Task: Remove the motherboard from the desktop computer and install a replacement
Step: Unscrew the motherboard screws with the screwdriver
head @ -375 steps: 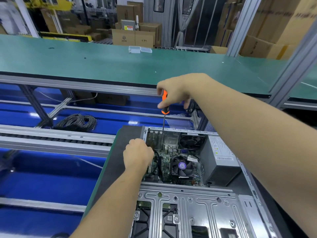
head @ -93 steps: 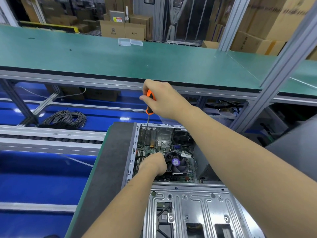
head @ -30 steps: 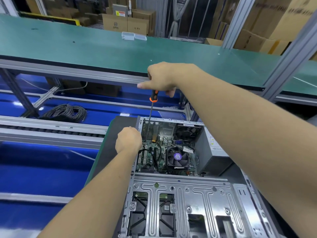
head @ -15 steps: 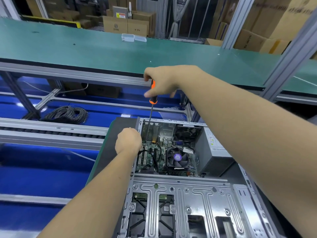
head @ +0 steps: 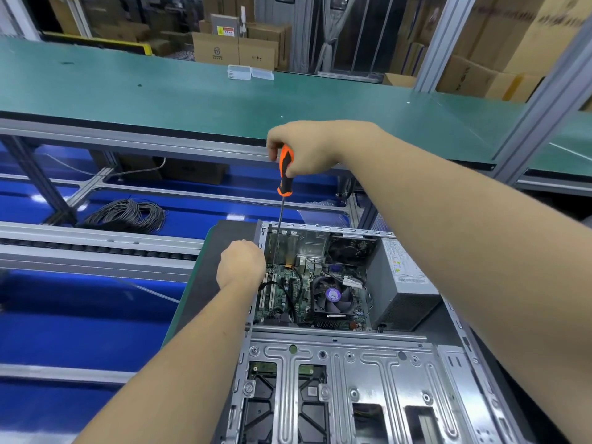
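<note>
The open desktop computer case (head: 336,350) lies on its side in front of me, and its green motherboard (head: 288,285) shows in the far bay. My right hand (head: 307,149) grips the orange and black screwdriver (head: 285,174) from above. The screwdriver's shaft runs straight down to the motherboard's far left corner. My left hand (head: 242,265) sits curled at the case's left wall, right beside the shaft's tip. Its fingers are hidden, so I cannot see what they touch.
A CPU fan (head: 333,294) and a grey power supply (head: 400,283) sit right of the motherboard. Nearer me lies the metal drive cage (head: 368,379). A coiled cable (head: 128,216) lies left below the green bench (head: 192,91), which carries a clear plastic box (head: 238,72).
Over the last second my right hand's fingers closed round the screwdriver handle, which tilted slightly. My left hand has stayed at the case's left wall.
</note>
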